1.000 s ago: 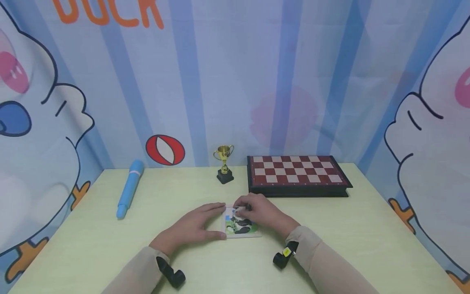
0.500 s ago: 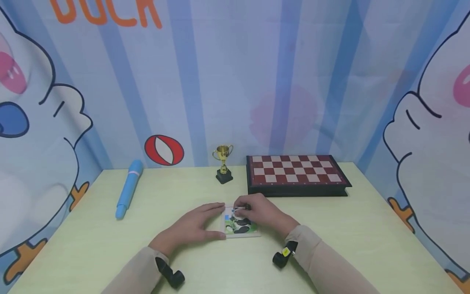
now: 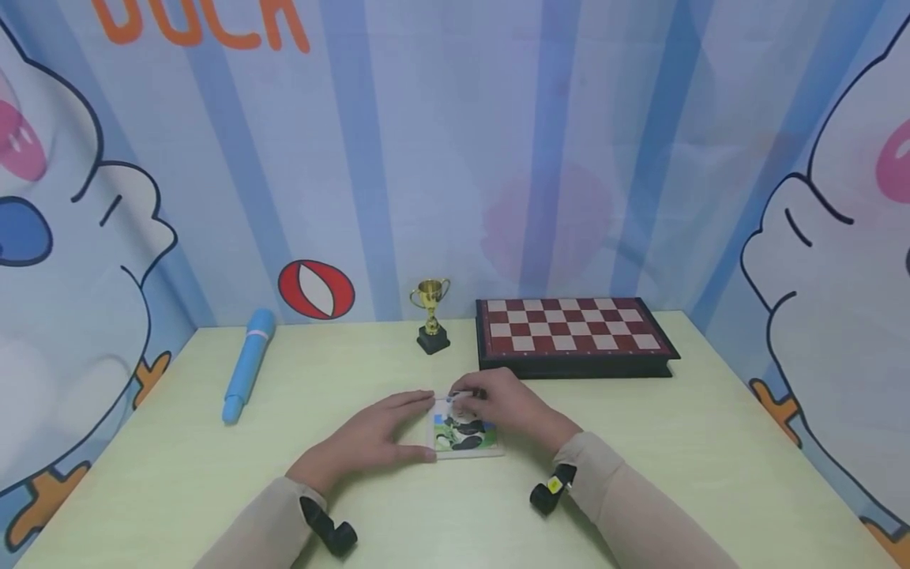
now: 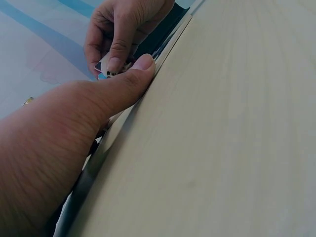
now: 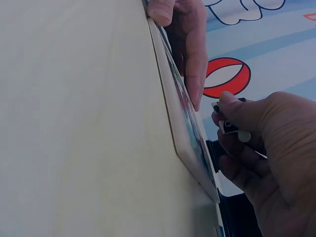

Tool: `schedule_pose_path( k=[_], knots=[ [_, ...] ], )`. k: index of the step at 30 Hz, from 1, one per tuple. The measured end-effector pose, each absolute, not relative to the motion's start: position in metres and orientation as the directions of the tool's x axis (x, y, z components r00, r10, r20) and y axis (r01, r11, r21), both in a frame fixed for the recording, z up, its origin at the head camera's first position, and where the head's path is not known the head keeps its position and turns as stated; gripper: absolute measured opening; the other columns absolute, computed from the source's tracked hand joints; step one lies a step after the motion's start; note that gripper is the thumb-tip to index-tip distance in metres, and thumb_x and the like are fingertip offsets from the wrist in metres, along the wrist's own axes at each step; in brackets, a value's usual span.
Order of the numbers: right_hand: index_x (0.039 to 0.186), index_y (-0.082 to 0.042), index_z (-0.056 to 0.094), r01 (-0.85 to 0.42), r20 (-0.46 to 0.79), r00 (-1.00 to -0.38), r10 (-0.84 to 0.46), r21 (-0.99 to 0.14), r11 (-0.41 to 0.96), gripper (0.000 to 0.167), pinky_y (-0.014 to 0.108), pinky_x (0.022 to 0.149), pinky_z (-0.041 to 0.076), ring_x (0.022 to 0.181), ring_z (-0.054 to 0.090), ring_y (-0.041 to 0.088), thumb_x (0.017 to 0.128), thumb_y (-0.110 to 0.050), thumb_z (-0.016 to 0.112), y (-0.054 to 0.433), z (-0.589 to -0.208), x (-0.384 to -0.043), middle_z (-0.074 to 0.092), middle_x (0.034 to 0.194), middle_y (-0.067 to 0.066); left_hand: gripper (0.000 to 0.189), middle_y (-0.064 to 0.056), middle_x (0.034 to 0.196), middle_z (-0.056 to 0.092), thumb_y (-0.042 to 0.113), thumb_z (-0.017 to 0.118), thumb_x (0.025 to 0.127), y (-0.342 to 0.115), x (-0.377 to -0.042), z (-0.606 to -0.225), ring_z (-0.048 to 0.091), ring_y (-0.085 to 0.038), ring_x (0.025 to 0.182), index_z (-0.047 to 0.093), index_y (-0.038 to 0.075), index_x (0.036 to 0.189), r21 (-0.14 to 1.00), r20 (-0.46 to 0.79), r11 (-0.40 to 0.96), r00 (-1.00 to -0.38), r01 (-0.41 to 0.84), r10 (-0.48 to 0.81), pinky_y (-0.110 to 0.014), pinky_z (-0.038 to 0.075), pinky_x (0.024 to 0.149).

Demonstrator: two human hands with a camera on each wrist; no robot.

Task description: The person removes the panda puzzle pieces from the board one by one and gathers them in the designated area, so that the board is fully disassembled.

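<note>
A small flat jigsaw puzzle [image 3: 464, 437] with a panda picture and a pale frame lies on the table. My left hand [image 3: 366, 437] holds its left side, thumb by the near corner and fingers by the far corner. In the left wrist view, the left thumb [image 4: 126, 84] lies along the frame's edge. Over the far right part of the puzzle, my right hand [image 3: 508, 403] pinches a small jigsaw piece [image 5: 229, 127], white with black marks. In the right wrist view this piece is up off the board, between thumb and fingers. The right hand covers the puzzle's upper right.
Behind the right hand sits a folding chessboard case [image 3: 576, 340]. A gold trophy cup [image 3: 431, 316] on a black base stands left of it. A blue stick-shaped object [image 3: 249, 367] lies far left on the table [image 3: 398, 521]. A printed cloth [image 3: 455, 158] hangs behind.
The right hand with the jigsaw piece has shifted slightly away from me and up, so more of the panda's head shows. The left hand stays at the puzzle's left side.
</note>
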State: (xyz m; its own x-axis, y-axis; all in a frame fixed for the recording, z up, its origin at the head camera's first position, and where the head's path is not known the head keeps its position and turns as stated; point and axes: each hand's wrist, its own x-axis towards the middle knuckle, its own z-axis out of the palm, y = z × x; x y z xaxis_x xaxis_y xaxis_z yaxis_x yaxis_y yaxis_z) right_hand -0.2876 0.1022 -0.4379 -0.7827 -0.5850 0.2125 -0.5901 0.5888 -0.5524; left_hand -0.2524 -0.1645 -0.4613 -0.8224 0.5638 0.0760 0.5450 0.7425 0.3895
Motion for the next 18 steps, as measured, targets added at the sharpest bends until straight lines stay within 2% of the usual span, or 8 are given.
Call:
schedule_pose_path(
  k=[5, 11, 18],
  knots=[
    [0.114, -0.022, 0.075, -0.587, 0.218, -0.779, -0.588, -0.582, 0.563, 0.018, 0.030, 0.083, 0.055, 0.091, 0.062, 0.005, 0.099, -0.027, 0.067, 0.113, -0.435, -0.285, 0.071, 0.103, -0.012, 0.093, 0.010, 0.160, 0.034, 0.080, 0.058, 0.082, -0.164, -0.252, -0.462, 0.031, -0.017, 0.147, 0.040, 0.026, 0.156, 0.393, 0.084, 0.737, -0.819, 0.550, 0.567, -0.046, 0.032, 0.117],
    [0.112, -0.029, 0.075, -0.511, 0.182, -0.827, -0.533, -0.638, 0.575, 0.016, 0.033, 0.086, 0.053, 0.095, 0.061, 0.007, 0.097, -0.032, 0.069, 0.140, -0.435, -0.280, 0.070, 0.106, -0.016, 0.094, 0.012, 0.161, 0.032, 0.081, 0.056, 0.081, -0.163, -0.251, -0.462, 0.029, -0.015, 0.148, 0.037, 0.029, 0.157, 0.384, 0.057, 0.751, -0.825, 0.538, 0.562, -0.045, 0.031, 0.118],
    [0.107, -0.033, 0.074, -0.411, 0.154, -0.891, -0.427, -0.672, 0.616, 0.015, 0.034, 0.077, 0.050, 0.089, 0.057, 0.017, 0.094, -0.039, 0.072, 0.178, -0.439, -0.281, 0.068, 0.102, -0.011, 0.094, 0.010, 0.161, 0.032, 0.081, 0.057, 0.081, -0.164, -0.251, -0.461, 0.029, -0.018, 0.148, 0.038, 0.027, 0.157, 0.390, 0.065, 0.748, -0.826, 0.537, 0.559, -0.047, 0.030, 0.118]
  ],
)
